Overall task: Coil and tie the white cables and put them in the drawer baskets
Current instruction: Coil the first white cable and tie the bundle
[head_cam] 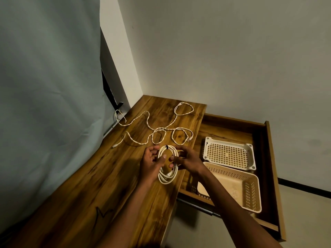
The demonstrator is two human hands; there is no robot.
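Left hand: lower centre of frame, fingers curled round the coil's left side.
Right hand: fingers pinching the coil's right side.
Coil: white, black tie at top, over the table.
Loose cable: sprawled above the hands.
Baskets: two, in open drawer, right of frame.

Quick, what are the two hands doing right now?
Left hand: holds the left side of the coiled white cable.
Right hand: fingers pinch the coil's right side.
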